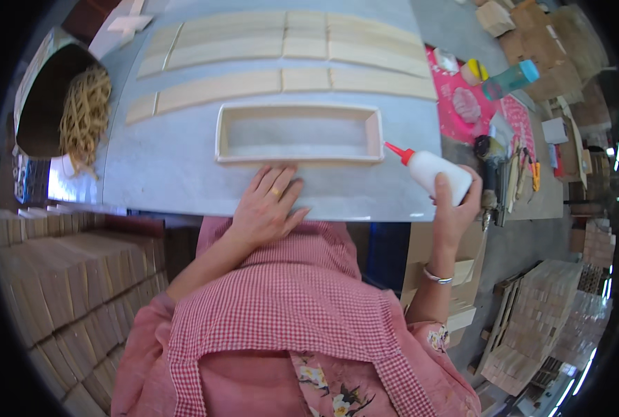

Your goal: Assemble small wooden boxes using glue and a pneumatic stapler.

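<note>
A long, open rectangular wooden frame (299, 160) rests on the grey tabletop in front of me. My left hand (271, 205) lies at the near side of this frame, fingers stretched out, with the fingertips at or just short of its near wall. In my right hand (457, 198) is a white glue bottle (438, 174) with a red nozzle, held tilted. The nozzle tip points at the frame's right end, close to its near right corner. Behind the frame lie thin wooden strips (219, 92) in a row, and beyond them wider wooden boards (233, 42).
At the left stands a dark bin (42, 104) with a bundle of pale strips (87, 104). To the right are a teal bottle (511, 80), a yellow-lidded container (473, 71), a pneumatic tool (490, 167) and an orange cutter (535, 176). Stacked wood (80, 278) stands left of my body.
</note>
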`<state>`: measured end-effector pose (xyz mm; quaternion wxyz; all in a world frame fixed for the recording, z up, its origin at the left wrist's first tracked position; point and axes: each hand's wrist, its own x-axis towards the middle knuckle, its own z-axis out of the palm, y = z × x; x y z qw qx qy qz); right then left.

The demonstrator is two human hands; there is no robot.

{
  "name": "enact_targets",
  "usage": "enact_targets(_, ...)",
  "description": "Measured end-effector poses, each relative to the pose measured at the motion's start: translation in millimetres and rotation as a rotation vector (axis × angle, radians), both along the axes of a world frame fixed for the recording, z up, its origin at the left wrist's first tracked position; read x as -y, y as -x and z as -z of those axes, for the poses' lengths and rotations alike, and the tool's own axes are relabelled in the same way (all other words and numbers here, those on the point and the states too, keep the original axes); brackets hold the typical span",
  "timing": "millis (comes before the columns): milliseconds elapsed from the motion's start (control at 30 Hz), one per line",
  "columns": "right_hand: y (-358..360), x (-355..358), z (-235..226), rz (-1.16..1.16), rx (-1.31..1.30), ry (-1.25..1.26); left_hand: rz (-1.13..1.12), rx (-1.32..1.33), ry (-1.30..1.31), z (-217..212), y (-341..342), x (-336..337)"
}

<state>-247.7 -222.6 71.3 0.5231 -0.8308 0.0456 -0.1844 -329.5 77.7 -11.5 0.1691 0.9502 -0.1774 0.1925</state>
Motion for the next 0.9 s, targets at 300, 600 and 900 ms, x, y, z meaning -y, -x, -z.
enact_targets(300,-146.6,39.8,39.8,0.231,0.182,0.092,0.009,-0.012,-0.012,-3.4,0.9,3.7)
enact_targets(600,-295.8,72.5,91.5,0.308,0.059,0.685,0.015,-0.07,-0.053,-3.5,5.5,8.1)
enact_targets(900,-179.5,129.3,47.5,0.429,0.538,0.429,-0.045,-0.051,-0.14,12.2,6.0,1.1)
